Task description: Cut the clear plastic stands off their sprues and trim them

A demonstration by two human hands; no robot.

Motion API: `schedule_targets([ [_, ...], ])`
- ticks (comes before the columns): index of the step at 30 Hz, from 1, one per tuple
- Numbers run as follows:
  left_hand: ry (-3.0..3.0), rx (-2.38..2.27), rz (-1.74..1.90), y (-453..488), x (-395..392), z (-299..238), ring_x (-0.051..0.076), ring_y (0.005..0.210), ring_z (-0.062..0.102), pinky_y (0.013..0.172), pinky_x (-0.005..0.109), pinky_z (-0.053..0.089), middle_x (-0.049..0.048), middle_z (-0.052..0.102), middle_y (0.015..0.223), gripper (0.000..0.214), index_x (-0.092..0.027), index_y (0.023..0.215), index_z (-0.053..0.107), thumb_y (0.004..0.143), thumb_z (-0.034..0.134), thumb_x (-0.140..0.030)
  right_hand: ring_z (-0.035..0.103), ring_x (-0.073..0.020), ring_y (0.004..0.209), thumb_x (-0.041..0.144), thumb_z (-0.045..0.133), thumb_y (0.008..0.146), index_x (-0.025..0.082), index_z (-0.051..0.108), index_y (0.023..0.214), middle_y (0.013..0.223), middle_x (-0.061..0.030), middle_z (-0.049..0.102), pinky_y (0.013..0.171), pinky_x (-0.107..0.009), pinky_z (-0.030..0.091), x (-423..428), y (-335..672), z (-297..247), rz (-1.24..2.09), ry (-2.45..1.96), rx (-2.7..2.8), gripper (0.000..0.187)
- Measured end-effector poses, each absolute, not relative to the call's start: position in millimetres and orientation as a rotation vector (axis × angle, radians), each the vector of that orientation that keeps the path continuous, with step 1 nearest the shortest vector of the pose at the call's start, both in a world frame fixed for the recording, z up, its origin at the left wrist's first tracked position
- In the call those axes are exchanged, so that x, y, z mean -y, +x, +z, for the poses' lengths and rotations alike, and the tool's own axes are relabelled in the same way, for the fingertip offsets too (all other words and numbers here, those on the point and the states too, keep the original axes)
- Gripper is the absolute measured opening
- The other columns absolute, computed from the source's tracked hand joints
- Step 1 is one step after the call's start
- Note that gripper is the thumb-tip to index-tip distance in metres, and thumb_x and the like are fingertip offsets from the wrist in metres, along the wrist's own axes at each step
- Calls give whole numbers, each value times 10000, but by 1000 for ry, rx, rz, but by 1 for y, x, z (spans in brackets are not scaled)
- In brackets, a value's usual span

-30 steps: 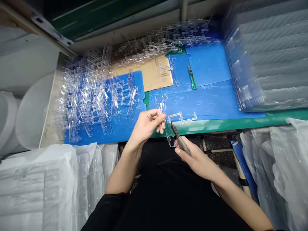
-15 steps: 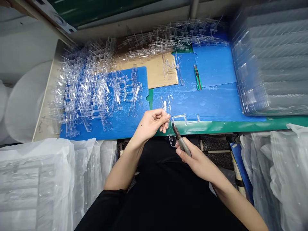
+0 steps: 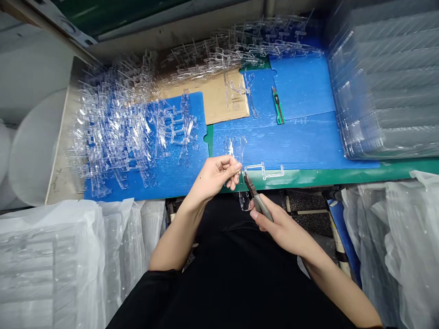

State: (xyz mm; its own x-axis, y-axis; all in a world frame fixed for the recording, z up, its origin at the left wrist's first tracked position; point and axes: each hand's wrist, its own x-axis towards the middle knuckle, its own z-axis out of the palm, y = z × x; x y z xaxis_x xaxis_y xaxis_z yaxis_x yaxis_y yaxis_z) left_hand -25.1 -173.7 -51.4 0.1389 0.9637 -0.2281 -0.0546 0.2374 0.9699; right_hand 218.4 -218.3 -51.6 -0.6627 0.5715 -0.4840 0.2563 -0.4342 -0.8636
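My left hand (image 3: 219,176) pinches a clear plastic moulded part (image 3: 244,201) between thumb and fingers, in front of my body at the bench edge. Parts of it stick out above and below the fingers, and a thin stepped clear branch (image 3: 272,174) runs off to the right. My right hand (image 3: 277,224) is closed around the grey handles of a pair of cutting pliers (image 3: 255,196). The plier jaws point up and left, at the clear part just right of my left fingertips. Whether the jaws touch the plastic I cannot tell.
A large heap of clear plastic parts (image 3: 116,128) covers the bench's left, and more lie along the back. A green utility knife (image 3: 278,106) lies on the blue sheet (image 3: 308,137). Stacked clear trays (image 3: 394,91) stand right. White wrapped bundles (image 3: 51,256) flank me.
The view has shifted slightly, so the bench things appear a little further left and up. Both hands keep nearly the same pose, with the pliers still at the clear part.
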Motion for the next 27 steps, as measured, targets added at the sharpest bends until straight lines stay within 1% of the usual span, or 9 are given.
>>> schedule_targets([
  [4, 1008, -1145, 970, -20, 173, -53, 79, 492, 609, 508, 201, 479, 15, 698, 667, 429, -161, 770, 674, 959, 819, -517, 453, -169, 794, 553, 564, 1114, 250, 575, 1119, 883, 11, 486, 741, -308, 457, 215, 224, -50, 2250, -1135, 1517, 303],
  [7, 981, -1137, 976, -15, 171, -54, 78, 488, 609, 499, 196, 468, 14, 697, 663, 433, -159, 768, 669, 950, 831, -517, 418, -144, 736, 564, 564, 1115, 244, 553, 1077, 843, 28, 455, 701, -293, 440, 213, 228, -51, 2304, -1099, 1456, 322],
  [9, 968, -1135, 988, -11, 169, -55, 75, 485, 609, 494, 190, 463, 9, 690, 656, 435, -158, 762, 664, 949, 834, -512, 377, -125, 684, 566, 578, 1109, 238, 532, 1048, 804, 45, 417, 640, -269, 392, 211, 229, -54, 2352, -1068, 1362, 337],
  [11, 951, -1139, 997, -6, 165, -59, 69, 475, 602, 486, 184, 456, 3, 683, 644, 442, -158, 754, 656, 940, 844, -512, 325, -108, 648, 560, 620, 1090, 232, 521, 1031, 780, 59, 377, 581, -247, 316, 208, 228, -59, 2415, -1017, 1205, 348],
  [13, 928, -1149, 996, -3, 159, -65, 65, 460, 588, 473, 179, 447, 1, 677, 625, 463, -157, 743, 647, 917, 863, -527, 276, -91, 624, 538, 705, 1042, 224, 515, 1018, 768, 72, 353, 548, -233, 238, 205, 227, -66, 2483, -940, 983, 368],
  [16, 900, -1181, 973, 0, 147, -74, 66, 452, 580, 461, 176, 443, 1, 669, 605, 508, -156, 730, 636, 870, 891, -573, 238, -71, 600, 494, 806, 961, 219, 502, 1001, 746, 86, 351, 538, -225, 175, 200, 222, -79, 2530, -862, 719, 412],
  [22, 948, -1326, 825, 2, 126, -80, 76, 424, 562, 438, 194, 438, 15, 662, 576, 587, -152, 690, 625, 781, 925, -649, 215, -59, 576, 441, 859, 872, 226, 466, 940, 718, 92, 353, 532, -216, 139, 188, 210, -98, 2486, -866, 538, 453],
  [24, 992, -1353, 782, 2, 122, -78, 77, 432, 562, 449, 198, 442, 19, 668, 585, 578, -155, 702, 626, 808, 903, -650, 218, -59, 572, 444, 852, 867, 220, 490, 959, 719, 87, 372, 534, -219, 146, 185, 209, -102, 2451, -870, 490, 435],
  [27, 1037, -1380, 824, 1, 121, -75, 73, 447, 558, 471, 196, 447, 11, 668, 592, 551, -162, 722, 623, 850, 873, -636, 266, -65, 578, 442, 843, 864, 215, 521, 986, 738, 71, 410, 550, -230, 189, 183, 213, -103, 2388, -870, 447, 412],
])
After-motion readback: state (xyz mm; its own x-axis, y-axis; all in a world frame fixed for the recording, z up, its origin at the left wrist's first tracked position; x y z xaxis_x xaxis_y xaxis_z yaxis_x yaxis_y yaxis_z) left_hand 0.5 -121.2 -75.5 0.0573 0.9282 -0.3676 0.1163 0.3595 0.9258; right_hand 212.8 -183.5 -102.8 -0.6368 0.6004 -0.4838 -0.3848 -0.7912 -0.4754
